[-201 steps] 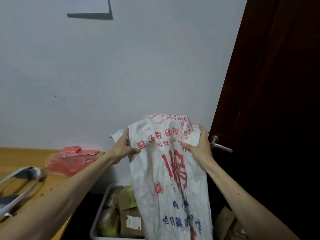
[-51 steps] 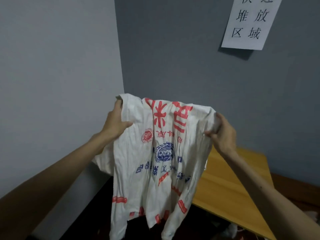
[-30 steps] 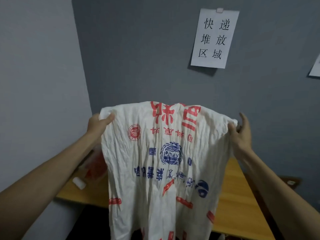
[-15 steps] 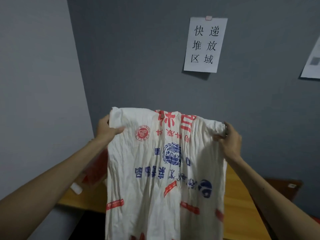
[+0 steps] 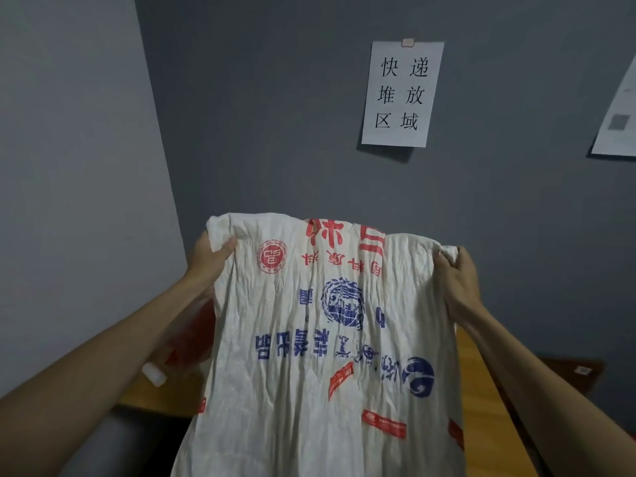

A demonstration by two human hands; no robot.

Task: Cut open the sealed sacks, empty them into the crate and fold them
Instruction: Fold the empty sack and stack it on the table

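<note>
Head view. The sack (image 5: 309,339), white woven material with red and blue print that reads upside down, is held up in the air in front of the person, spread flat and heavily creased. It hangs from its upper edge and runs out of the bottom of the frame.

The left hand (image 5: 210,259) grips the upper left corner: the thumb lies across the front face and the other fingers are hidden behind the fabric. The right hand (image 5: 457,277) grips the upper right corner, its fingers curled tight round a bunched fold of the material. Both forearms are bare and extended.

Surface: a wooden table (image 5: 481,390) with a light orange-brown top stands behind the sack, against the rear wall, and shows on both sides of the fabric. On its left part, partly covered by the left forearm and the sack, lies a red translucent plastic bag (image 5: 192,335), and just beside it a small white object (image 5: 154,373) that is too blurred to identify. To the right of the table a dark brown surface (image 5: 578,370) carries a small white label.

Room: the rear wall (image 5: 275,115) is dark grey and meets a lighter grey side wall (image 5: 69,166) at a corner on the left. A white paper notice (image 5: 401,94) with six black characters is fixed to the rear wall by a small clip at its top. A second sheet (image 5: 619,115) is cut off by the right edge; its print is not legible.
</note>
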